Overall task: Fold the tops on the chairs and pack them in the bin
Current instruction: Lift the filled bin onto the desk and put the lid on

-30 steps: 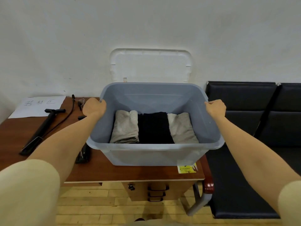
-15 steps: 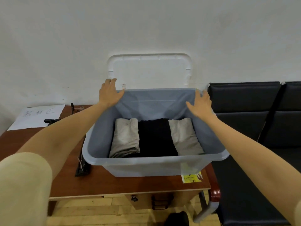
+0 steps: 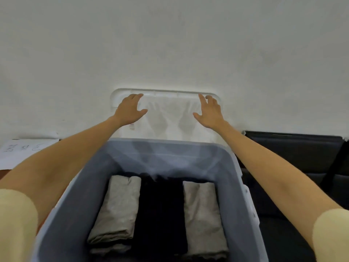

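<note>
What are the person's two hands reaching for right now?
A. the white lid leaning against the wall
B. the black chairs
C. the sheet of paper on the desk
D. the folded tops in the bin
A: the left hand and right hand are both spread open at the top of the white lid propped behind the bin, well above the folded tops.

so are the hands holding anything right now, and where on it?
Nothing is gripped. The left hand and right hand reach with straight fingers to the upper corners of the lid leaning on the wall behind the bin; contact cannot be told.
</note>
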